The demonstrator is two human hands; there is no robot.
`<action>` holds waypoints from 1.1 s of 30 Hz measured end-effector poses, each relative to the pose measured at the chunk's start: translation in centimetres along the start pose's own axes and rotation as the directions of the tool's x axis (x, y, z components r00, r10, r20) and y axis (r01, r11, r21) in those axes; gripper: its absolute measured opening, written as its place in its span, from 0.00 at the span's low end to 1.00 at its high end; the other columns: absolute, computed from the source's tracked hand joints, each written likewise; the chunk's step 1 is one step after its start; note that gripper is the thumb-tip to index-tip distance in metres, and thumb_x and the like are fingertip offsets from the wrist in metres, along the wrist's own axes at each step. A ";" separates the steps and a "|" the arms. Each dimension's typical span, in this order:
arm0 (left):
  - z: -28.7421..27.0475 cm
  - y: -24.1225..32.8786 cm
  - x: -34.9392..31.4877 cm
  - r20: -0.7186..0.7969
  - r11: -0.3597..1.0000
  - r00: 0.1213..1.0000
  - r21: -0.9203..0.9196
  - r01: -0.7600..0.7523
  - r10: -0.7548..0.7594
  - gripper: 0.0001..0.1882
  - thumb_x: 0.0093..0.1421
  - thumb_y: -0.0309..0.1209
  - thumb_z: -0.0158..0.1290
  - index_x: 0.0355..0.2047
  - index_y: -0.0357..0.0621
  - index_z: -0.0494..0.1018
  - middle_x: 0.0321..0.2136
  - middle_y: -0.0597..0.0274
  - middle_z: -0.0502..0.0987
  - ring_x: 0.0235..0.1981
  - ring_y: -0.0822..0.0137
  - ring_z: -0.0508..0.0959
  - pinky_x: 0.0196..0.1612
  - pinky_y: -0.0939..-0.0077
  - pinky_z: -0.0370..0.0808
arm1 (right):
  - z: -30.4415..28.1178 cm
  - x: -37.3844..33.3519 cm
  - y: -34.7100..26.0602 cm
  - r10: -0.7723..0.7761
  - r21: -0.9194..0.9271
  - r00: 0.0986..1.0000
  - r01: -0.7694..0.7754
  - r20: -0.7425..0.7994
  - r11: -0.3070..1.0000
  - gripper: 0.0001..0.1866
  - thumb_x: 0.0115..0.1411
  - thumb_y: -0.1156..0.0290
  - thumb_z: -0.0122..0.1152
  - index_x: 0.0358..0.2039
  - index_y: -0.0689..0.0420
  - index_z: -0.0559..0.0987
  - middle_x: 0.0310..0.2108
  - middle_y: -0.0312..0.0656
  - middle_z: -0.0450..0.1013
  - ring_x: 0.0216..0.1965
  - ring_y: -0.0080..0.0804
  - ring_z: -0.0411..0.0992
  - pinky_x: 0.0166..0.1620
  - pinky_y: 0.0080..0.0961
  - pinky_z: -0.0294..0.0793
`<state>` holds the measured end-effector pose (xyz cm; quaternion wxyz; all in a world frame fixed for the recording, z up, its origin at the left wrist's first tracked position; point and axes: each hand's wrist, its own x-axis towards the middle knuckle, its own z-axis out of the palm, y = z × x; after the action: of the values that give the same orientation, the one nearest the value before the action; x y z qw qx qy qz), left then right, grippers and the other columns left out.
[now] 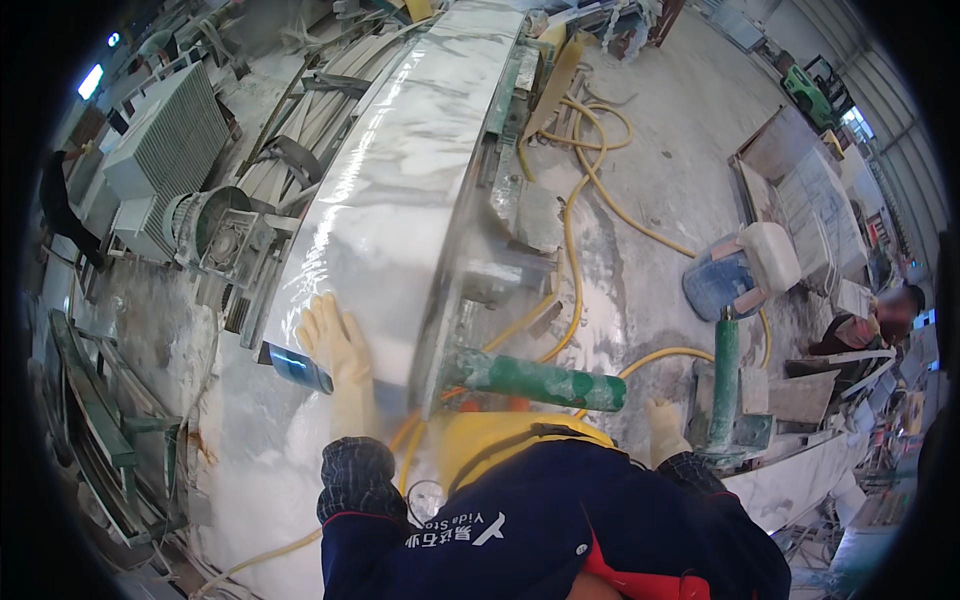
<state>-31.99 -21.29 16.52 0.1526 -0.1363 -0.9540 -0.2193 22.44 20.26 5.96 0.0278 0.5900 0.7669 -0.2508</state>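
Observation:
My left hand (335,345), in a cream rubber glove, lies flat with outstretched fingers on a long, wet, glossy white stone slab (390,215) with grey veins. A dark blue shiny piece (297,368) shows at the slab's near left corner, beside that hand. My right hand (665,432), in a matching glove, hangs low to the right of my yellow apron (520,440). Its fingers are small and foreshortened, and I see nothing plainly in them. Between my hands a dusty green cylinder (540,382) sticks out sideways from the slab's right side.
An upright green post (724,385) stands right of my right hand. Yellow hoses (574,250) loop over the wet floor. A blue barrel (715,285) is at the right, a motor (225,240) left of the slab. Other people are at the far left (68,210) and right (850,333).

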 end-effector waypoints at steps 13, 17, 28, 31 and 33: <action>-0.4 0.0 -0.8 -0.002 0.998 0.999 -0.030 0.054 -0.054 0.27 0.70 0.37 0.48 0.68 0.46 0.68 0.67 0.45 0.69 0.71 0.40 0.61 0.74 0.45 0.47 | 0.2 -0.8 -2.4 0.118 0.211 0.992 -0.123 0.037 0.970 0.21 0.64 0.60 0.52 0.41 0.67 0.83 0.36 0.64 0.80 0.43 0.63 0.78 0.48 0.46 0.76; -0.6 -0.1 -1.0 -0.042 1.000 0.999 -0.028 0.012 -0.014 0.26 0.70 0.37 0.48 0.67 0.46 0.69 0.67 0.45 0.70 0.71 0.40 0.61 0.74 0.45 0.48 | -0.2 0.0 -3.7 0.113 0.091 0.987 -0.124 0.112 0.988 0.21 0.65 0.60 0.52 0.41 0.67 0.83 0.38 0.64 0.80 0.44 0.62 0.78 0.48 0.46 0.75; -0.5 -0.7 -1.5 -0.012 0.997 0.998 -0.047 0.058 -0.059 0.26 0.71 0.37 0.47 0.67 0.44 0.69 0.68 0.44 0.69 0.71 0.39 0.61 0.74 0.44 0.46 | 1.5 3.0 -4.5 -0.062 0.229 0.997 0.070 -0.041 0.971 0.17 0.61 0.61 0.57 0.32 0.64 0.83 0.22 0.46 0.76 0.24 0.34 0.71 0.32 0.38 0.70; -0.7 -0.7 -1.7 -0.001 0.996 0.998 -0.050 0.069 -0.070 0.26 0.71 0.37 0.47 0.67 0.44 0.69 0.68 0.44 0.68 0.71 0.39 0.61 0.74 0.44 0.46 | 1.2 3.0 -5.3 -0.043 0.189 0.999 0.042 -0.003 0.981 0.21 0.65 0.62 0.53 0.47 0.64 0.84 0.38 0.56 0.82 0.40 0.48 0.81 0.45 0.40 0.77; -0.7 -0.8 -1.8 0.005 0.996 0.997 -0.052 0.074 -0.074 0.26 0.71 0.37 0.47 0.67 0.44 0.68 0.68 0.45 0.68 0.71 0.39 0.61 0.74 0.44 0.46 | 1.2 3.2 -5.6 -0.011 0.215 1.000 0.006 0.021 0.977 0.21 0.65 0.61 0.54 0.48 0.64 0.84 0.39 0.54 0.83 0.41 0.45 0.82 0.47 0.38 0.77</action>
<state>-30.39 -22.64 16.22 0.1394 -0.1050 -0.9525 -0.2494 16.01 21.64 5.75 -0.0286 0.5837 0.7375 -0.3386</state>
